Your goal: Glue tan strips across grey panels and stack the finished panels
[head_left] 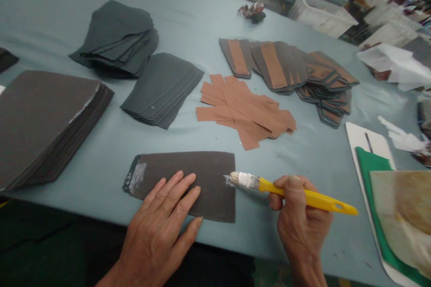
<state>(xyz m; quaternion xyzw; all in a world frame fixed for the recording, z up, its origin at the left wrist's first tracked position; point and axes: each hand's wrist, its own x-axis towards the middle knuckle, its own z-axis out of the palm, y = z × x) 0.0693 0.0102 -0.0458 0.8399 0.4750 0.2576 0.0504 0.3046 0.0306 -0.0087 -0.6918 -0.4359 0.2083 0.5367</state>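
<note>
A dark brown-grey panel point(215, 188) lies flat near the table's front edge. Whitish paste is smeared across its left end, beside a darker rounded edge. My left hand point(168, 219) rests on the panel with its fingers stretched out. In my right hand point(299, 219) is a yellow-handled paintbrush point(247, 180), gripped between thumb and fingers. White paste coats the bristles, and their tip touches the panel's right end, where a small white mark shows. Just beyond the panel lies a loose heap of tan strips point(242, 105).
A stack of large brown-grey panels point(43, 116) stands at left. Two dark green-grey piles point(117, 36) point(161, 87) lie behind. Panels with tan strips point(279, 65) are spread at back right. A white board point(353, 139) with green material point(370, 166) is at right, a white crate point(319, 13) beyond.
</note>
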